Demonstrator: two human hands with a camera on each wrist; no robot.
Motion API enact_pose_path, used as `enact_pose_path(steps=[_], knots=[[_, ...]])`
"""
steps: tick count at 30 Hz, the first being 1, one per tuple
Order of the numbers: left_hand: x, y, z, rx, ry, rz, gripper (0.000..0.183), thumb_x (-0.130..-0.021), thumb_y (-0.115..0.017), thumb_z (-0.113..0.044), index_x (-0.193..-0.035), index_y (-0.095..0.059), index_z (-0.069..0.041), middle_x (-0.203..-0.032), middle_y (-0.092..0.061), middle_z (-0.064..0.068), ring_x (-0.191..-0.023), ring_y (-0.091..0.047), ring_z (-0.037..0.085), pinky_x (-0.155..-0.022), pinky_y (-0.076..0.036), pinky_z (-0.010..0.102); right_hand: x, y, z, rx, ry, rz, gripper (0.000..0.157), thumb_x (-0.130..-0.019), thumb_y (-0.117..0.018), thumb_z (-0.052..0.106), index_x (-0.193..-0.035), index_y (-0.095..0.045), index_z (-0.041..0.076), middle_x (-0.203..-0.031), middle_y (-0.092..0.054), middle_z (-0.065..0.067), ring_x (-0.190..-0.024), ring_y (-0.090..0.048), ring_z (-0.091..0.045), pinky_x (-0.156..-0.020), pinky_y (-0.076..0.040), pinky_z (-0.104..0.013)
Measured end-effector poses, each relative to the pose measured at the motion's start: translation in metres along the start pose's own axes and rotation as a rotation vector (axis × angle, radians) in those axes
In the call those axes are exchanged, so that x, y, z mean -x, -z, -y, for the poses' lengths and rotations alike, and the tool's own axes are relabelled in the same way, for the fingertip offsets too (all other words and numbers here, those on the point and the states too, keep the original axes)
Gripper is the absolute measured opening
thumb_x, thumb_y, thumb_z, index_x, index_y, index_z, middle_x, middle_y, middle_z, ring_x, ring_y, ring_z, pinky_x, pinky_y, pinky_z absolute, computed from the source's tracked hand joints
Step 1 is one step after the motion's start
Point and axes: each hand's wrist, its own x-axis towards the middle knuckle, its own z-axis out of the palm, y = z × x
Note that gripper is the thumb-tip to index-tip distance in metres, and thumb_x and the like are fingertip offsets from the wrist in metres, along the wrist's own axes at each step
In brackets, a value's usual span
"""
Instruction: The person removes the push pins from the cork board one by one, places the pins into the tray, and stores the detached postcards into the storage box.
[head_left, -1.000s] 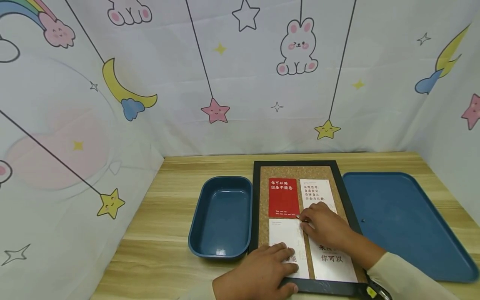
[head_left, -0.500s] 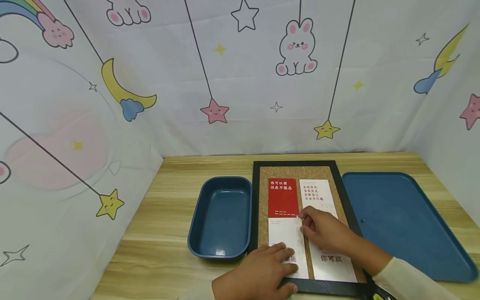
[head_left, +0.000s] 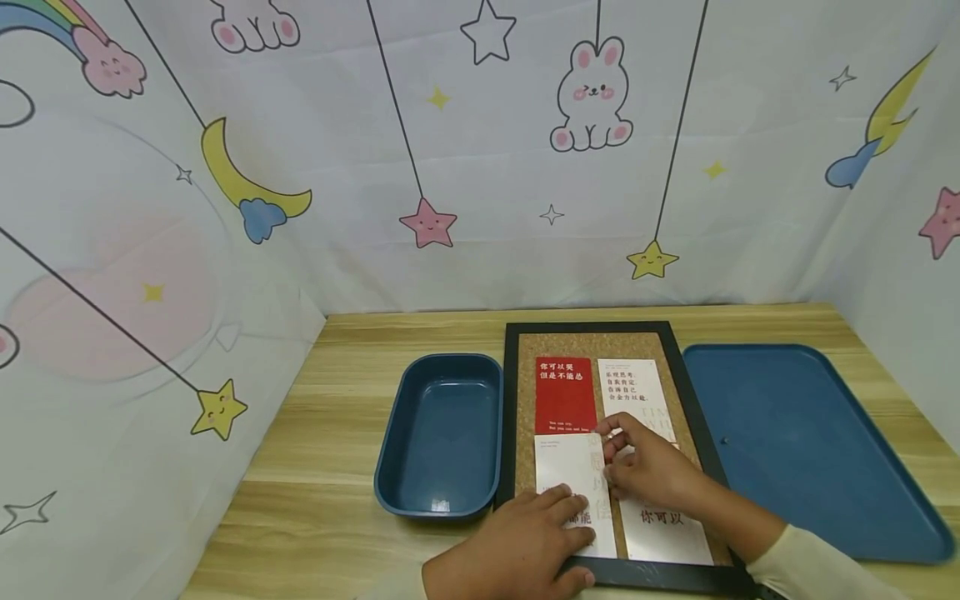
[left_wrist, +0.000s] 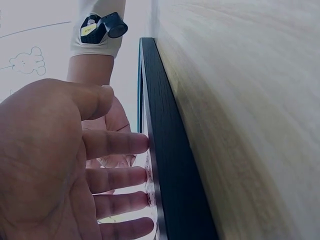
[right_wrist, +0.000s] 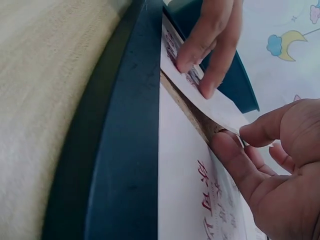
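A black-framed cork board [head_left: 512,392] lies on the table with one red card [head_left: 565,404] and several white cards on it. My left hand [head_left: 517,537] rests flat with straight fingers on the lower left white card [head_left: 566,458]. At that card's upper right corner, my right hand [head_left: 648,467] pinches the edge between thumb and finger. In the right wrist view the white card [right_wrist: 220,111] bows up off the cork along that edge. Further white cards are the upper right card [head_left: 630,379] and the lower right card [head_left: 667,533], partly under my right hand.
Left of the board stands a deep blue bin [head_left: 442,442]. To its right lies a flat blue tray [head_left: 810,450] with a tiny dark object [head_left: 724,441] on it. Behind the table [head_left: 300,500] hangs a white cloth [head_left: 495,167] with cartoon prints.
A small shiny piece at my right fingertips no longer shows. The lower left card's right edge has lifted and my right fingers have spread a little. The left hand stays put.
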Motion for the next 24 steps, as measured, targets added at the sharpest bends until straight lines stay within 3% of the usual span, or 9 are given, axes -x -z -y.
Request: enact_pose_path(steps=[6,14,24], knots=[[0.001,0.001,-0.001,-0.02,-0.003,-0.029,0.046,-0.103,-0.047,-0.057,-0.136,-0.065,-0.03,-0.148,-0.052,-0.004,-0.138,-0.045,0.016,-0.104,-0.046,0.038,-0.002,-0.002,-0.004,-0.043,-0.035,-0.02,0.055,-0.087,-0.067,-0.009,-0.135,-0.042,0.001,-0.095,-0.057,-0.016,-0.07,-0.066,-0.024,-0.059,-0.059,-0.038],[0.004,0.005,-0.001,-0.071,-0.017,-0.173,0.038,-0.103,-0.053,-0.049,-0.13,-0.068,-0.027,-0.136,-0.059,-0.005,-0.129,-0.051,0.012,-0.101,-0.047,0.032,-0.002,0.001,-0.005,-0.134,-0.089,-0.035,0.057,-0.089,-0.067,-0.005,-0.14,-0.042,0.0,-0.098,-0.06,-0.017,-0.073,-0.067,-0.026,-0.062,-0.06,-0.04],[0.011,0.014,0.008,-0.046,0.031,-0.272,0.027,-0.102,-0.06,-0.039,-0.122,-0.071,-0.025,-0.129,-0.063,-0.007,-0.121,-0.055,0.011,-0.099,-0.047,0.031,-0.003,0.008,-0.006,-0.227,-0.123,-0.067,0.059,-0.093,-0.067,-0.004,-0.145,-0.041,0.0,-0.106,-0.06,-0.02,-0.075,-0.069,-0.027,-0.066,-0.06,-0.039]])
